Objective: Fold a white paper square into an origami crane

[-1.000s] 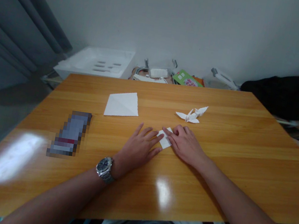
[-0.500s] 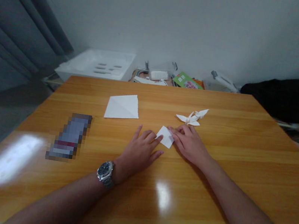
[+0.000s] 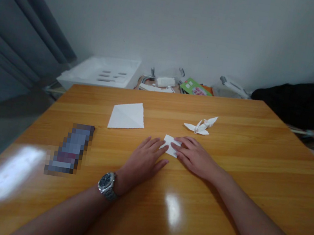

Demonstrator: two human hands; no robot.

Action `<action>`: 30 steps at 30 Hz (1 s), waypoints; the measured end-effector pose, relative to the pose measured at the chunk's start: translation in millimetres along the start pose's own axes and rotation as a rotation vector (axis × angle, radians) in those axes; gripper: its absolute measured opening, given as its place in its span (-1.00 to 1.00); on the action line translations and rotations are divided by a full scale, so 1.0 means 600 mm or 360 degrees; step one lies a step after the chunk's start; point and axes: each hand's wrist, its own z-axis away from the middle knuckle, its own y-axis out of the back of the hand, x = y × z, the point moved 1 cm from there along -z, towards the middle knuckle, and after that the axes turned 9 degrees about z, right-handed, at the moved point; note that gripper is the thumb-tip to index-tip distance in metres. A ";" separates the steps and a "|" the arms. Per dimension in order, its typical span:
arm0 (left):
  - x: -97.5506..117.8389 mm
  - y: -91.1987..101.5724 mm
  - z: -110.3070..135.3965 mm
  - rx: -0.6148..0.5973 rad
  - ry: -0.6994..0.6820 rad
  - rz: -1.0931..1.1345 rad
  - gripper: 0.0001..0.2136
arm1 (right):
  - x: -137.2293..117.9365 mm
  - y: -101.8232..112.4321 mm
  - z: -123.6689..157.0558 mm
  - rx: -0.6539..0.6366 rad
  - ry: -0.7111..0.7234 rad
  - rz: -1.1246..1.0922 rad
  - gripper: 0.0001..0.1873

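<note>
The bird (image 3: pixel 201 127), folded from white paper, lies on the far half of the table (image 3: pixel 134 221), its pointed parts spread to several sides. The small paper (image 3: pixel 171 151) lies flat on the wood, nearer the person than the bird and a little to its left, well short of touching it. Both hands are on this paper, palms down. The left hand (image 3: pixel 144 159), to the left of the bird and nearer the person, is open, its fingers apart and at least one fingertip on the paper's left part, the thumb stretched out over the wood. The right hand (image 3: pixel 198 159), just on the person's side of the bird, is also open, its fingers reaching over the paper's right part; neither hand is closed around anything. Whether the fingers press hard, I cannot tell. A watch (image 3: pixel 106 181) with a metal band sits on the left wrist. The sheet (image 3: pixel 127 116), larger and white with a faint crease, lies well to the left of the bird at about the same depth. The phone (image 3: pixel 71 147), blurred into blocks, lies farther left of the bird and nearer the person. Beyond the bird, past the table's far edge, are a green booklet (image 3: pixel 192 85), a white tray (image 3: pixel 93 68) farther left, and dark cloth (image 3: pixel 293 103) to the right.
</note>
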 end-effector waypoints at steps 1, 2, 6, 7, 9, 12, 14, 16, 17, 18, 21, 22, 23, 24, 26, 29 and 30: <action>-0.002 -0.001 0.000 -0.0011 0.0006 0.0010 -0.58 | 0.000 0.001 0.000 -0.0009 -0.0003 -0.0004 -0.60; -0.004 -0.002 0.001 -0.0023 0.0016 0.0013 -0.58 | -0.001 0.002 0.001 -0.0018 -0.0004 -0.0009 -0.60; -0.006 -0.005 0.001 -0.0047 0.0044 -0.0003 -0.58 | 0.001 0.002 0.002 -0.0029 -0.0016 -0.0021 -0.60; -0.006 -0.005 0.002 -0.0049 0.0045 -0.0010 -0.57 | 0.001 0.002 0.002 -0.0030 -0.0018 -0.0025 -0.60; -0.006 -0.006 0.002 -0.0051 0.0044 -0.0026 -0.56 | 0.002 0.001 0.002 -0.0035 -0.0021 -0.0030 -0.59; -0.007 -0.005 0.001 -0.0039 0.0053 -0.0057 -0.55 | 0.000 -0.001 0.001 -0.0033 -0.0030 -0.0019 -0.58; -0.008 -0.003 0.001 -0.0038 0.0066 -0.0079 -0.55 | -0.001 -0.003 0.000 -0.0024 -0.0032 -0.0001 -0.59; -0.007 0.000 0.001 -0.0045 0.0074 -0.0095 -0.56 | -0.002 -0.006 -0.001 -0.0012 -0.0029 0.0004 -0.59; -0.007 0.001 0.001 -0.0048 0.0074 -0.0100 -0.57 | -0.002 -0.007 -0.001 0.0000 -0.0035 -0.0008 -0.59; -0.007 0.003 0.001 -0.0048 0.0074 -0.0104 -0.58 | -0.002 -0.008 -0.001 0.0015 -0.0049 -0.0031 -0.57; -0.009 0.006 0.002 -0.0023 0.0090 -0.0115 -0.58 | 0.001 -0.009 -0.001 0.0078 -0.0105 -0.0128 -0.54; -0.011 0.006 0.002 -0.0009 0.0102 -0.0120 -0.58 | 0.001 -0.009 0.000 0.0093 -0.0108 -0.0160 -0.55; -0.012 0.006 0.002 0.0010 0.0115 -0.0126 -0.58 | 0.001 -0.008 0.000 0.0104 -0.0099 -0.0187 -0.56; -0.013 0.007 0.002 0.0031 0.0129 -0.0131 -0.58 | 0.000 -0.007 0.001 0.0110 -0.0083 -0.0210 -0.57; -0.016 0.007 0.002 0.0073 0.0152 -0.0136 -0.58 | -0.003 -0.006 0.002 0.0111 -0.0039 -0.0244 -0.59; -0.020 0.007 0.000 0.0109 0.0159 -0.0102 -0.58 | -0.011 -0.005 0.003 0.0083 0.0036 -0.0272 -0.60; -0.021 0.007 0.000 0.0110 0.0158 -0.0082 -0.59 | -0.013 -0.006 0.003 0.0076 0.0059 -0.0278 -0.60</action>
